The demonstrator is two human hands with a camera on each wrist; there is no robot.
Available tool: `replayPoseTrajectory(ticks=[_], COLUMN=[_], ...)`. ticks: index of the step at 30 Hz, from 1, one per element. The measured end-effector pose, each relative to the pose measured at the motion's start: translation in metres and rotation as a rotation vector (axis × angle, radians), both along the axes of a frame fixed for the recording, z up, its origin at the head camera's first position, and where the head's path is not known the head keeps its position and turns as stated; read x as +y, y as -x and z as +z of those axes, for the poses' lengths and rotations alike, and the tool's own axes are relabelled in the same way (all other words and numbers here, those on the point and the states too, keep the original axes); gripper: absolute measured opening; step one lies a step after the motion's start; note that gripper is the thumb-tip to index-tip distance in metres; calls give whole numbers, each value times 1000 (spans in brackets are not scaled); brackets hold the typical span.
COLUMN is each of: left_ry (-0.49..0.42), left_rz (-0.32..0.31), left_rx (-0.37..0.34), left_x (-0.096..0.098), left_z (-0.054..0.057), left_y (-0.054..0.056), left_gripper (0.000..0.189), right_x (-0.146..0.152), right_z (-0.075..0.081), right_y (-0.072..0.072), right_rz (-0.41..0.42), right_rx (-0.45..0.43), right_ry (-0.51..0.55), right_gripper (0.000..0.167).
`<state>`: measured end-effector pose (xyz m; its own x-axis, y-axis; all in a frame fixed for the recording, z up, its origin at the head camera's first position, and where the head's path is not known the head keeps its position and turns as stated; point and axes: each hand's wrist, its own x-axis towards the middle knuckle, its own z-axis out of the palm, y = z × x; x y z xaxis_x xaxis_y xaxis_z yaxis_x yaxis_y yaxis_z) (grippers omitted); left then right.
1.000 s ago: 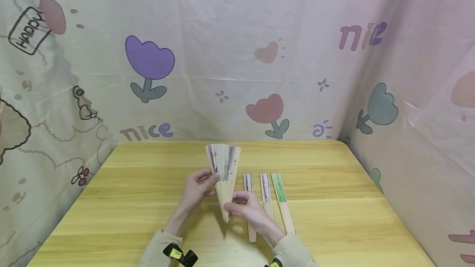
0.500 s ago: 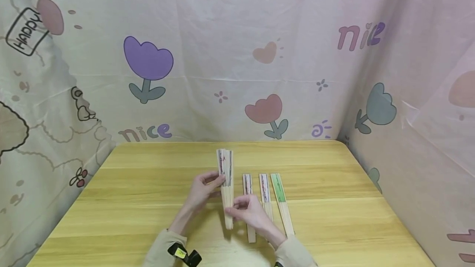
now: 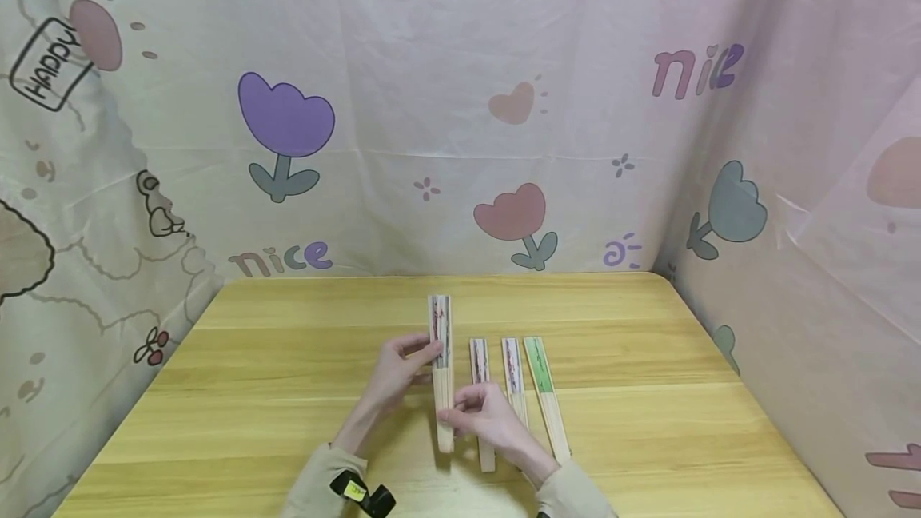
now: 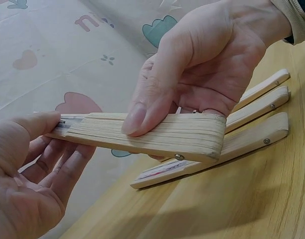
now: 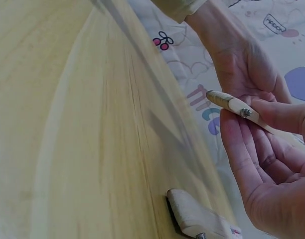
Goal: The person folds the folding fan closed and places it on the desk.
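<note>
A folded hand fan [image 3: 444,398] with pale wooden ribs and a printed white upper part is held over the table between both hands. My left hand [image 3: 394,368] pinches its printed part, thumb on the near face. Lower down, my right hand [image 3: 492,420] grips the ribs near the pivot end, its thumb [image 4: 136,119] lying across them in the left wrist view. A metal rivet [image 4: 179,157] shows at that end. Just right of the held fan lie two folded white-printed fans, the nearer one [image 3: 480,356] and another [image 3: 512,362], both partly covered by my right hand.
A folded fan with a green printed part [image 3: 540,366] lies at the right end of the row. The wooden table [image 3: 288,358] reaches back to a patterned cloth [image 3: 403,102] hanging behind and at both sides.
The held fan was partly spread a second ago and is now folded into a narrow stack. It stands more upright and slightly lower and to the right. The fans on the table have stayed put.
</note>
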<state>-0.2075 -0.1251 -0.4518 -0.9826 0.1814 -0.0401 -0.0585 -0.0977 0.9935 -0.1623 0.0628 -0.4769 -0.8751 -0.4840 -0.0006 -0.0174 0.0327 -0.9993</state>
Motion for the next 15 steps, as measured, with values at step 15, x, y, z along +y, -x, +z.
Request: replayPoseTrajectory(ticks=[15], left_ry=[37], left_rz=[-15], left_rx=[0], left_x=[2], left_z=[-2], left_y=[2], left_gripper=[36], right_x=[6], right_z=[-2], right_y=[-1], right_rz=[14], right_rx=[4], right_ry=[-33], right_gripper=[35])
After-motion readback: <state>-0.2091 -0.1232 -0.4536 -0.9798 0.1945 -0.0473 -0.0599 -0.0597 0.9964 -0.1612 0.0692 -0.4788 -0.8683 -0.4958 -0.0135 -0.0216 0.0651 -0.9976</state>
